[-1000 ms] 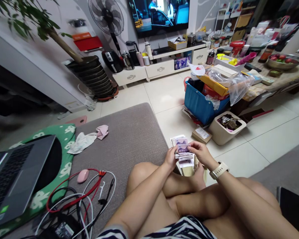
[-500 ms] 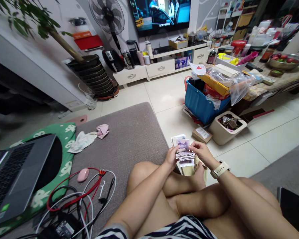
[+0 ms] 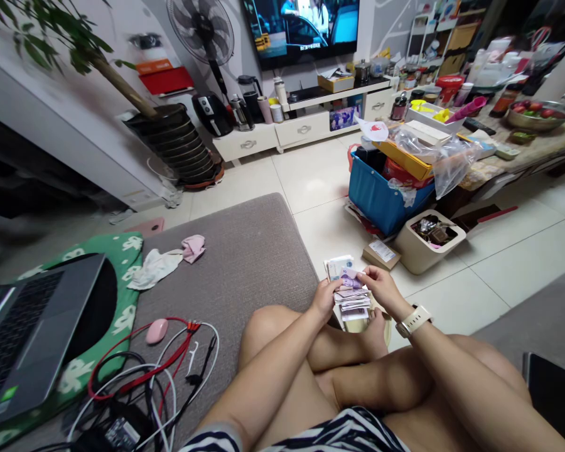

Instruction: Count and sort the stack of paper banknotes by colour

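A stack of banknotes (image 3: 351,297) is held over my crossed legs at the front edge of a grey cushion (image 3: 235,263). My left hand (image 3: 324,297) grips the stack's left side, fingers curled round it. Wearing a white wristwatch (image 3: 413,321), my right hand (image 3: 379,285) pinches the top purple note (image 3: 349,280) at its right edge and bends it. More pale notes stick out behind the stack.
A laptop (image 3: 26,339) on a green mat, tangled cables (image 3: 160,370) and a pink mouse (image 3: 156,331) lie at left. On the floor ahead stand a beige bin (image 3: 428,242), a small box (image 3: 381,253) and a blue crate (image 3: 381,198). A phone (image 3: 553,395) lies at right.
The top purple note has been bent and drawn down by my right hand's fingers. The stack has shifted slightly lower and right. The left hand stays in place.
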`<act>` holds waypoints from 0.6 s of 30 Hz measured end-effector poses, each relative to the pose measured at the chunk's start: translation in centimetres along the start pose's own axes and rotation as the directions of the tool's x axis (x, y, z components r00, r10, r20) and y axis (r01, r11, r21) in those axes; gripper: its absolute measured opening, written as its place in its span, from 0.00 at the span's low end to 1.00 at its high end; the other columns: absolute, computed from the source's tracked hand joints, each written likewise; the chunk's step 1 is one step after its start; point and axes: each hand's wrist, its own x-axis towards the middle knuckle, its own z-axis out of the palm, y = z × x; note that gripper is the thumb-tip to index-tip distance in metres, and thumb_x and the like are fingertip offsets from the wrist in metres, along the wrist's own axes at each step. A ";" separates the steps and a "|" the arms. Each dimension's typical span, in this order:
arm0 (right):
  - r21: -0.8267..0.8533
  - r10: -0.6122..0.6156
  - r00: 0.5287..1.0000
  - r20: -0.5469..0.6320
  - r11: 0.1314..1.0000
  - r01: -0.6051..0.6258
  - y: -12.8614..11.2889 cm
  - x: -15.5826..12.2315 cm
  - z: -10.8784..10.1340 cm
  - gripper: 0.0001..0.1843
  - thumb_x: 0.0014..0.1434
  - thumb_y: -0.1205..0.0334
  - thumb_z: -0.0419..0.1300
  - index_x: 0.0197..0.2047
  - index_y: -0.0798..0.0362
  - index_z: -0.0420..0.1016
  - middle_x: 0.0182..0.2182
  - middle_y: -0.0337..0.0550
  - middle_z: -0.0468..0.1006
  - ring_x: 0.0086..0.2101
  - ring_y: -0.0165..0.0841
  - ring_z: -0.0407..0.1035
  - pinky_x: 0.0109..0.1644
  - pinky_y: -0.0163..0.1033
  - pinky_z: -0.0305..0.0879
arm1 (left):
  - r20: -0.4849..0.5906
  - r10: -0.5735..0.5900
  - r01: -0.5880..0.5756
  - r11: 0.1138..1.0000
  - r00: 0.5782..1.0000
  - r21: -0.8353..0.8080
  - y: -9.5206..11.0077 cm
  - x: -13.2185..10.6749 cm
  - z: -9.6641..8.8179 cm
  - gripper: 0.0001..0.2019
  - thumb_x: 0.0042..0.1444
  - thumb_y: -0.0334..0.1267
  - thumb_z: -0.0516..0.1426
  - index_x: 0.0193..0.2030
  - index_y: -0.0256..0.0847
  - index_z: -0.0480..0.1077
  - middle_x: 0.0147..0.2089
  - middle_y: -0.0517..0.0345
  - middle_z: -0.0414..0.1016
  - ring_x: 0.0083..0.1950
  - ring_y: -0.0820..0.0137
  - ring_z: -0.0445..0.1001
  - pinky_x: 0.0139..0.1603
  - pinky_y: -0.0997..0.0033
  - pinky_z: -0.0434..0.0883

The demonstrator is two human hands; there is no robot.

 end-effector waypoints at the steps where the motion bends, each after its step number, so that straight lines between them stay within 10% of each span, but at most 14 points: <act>1: -0.002 -0.005 1.000 0.000 1.000 0.005 0.1 0.0 0.0 0.22 0.50 0.41 0.66 0.25 0.51 0.68 0.22 0.37 0.71 0.25 0.32 0.63 0.31 0.37 0.59 | -0.005 0.001 -0.001 1.000 1.000 -0.002 0.0 0.0 0.0 0.17 0.40 0.42 0.68 0.35 0.31 0.78 0.35 0.47 0.82 0.37 0.61 0.79 0.45 0.64 0.71; 18: 0.092 -0.064 0.996 0.067 0.994 0.058 -1.4 -0.7 0.5 0.19 0.50 0.44 0.67 0.31 0.51 0.73 0.28 0.40 0.75 0.30 0.34 0.67 0.36 0.39 0.64 | -0.068 -0.002 -0.003 0.998 0.998 -0.059 0.2 0.2 -0.5 0.17 0.44 0.47 0.67 0.31 0.33 0.77 0.30 0.51 0.80 0.32 0.64 0.77 0.40 0.66 0.71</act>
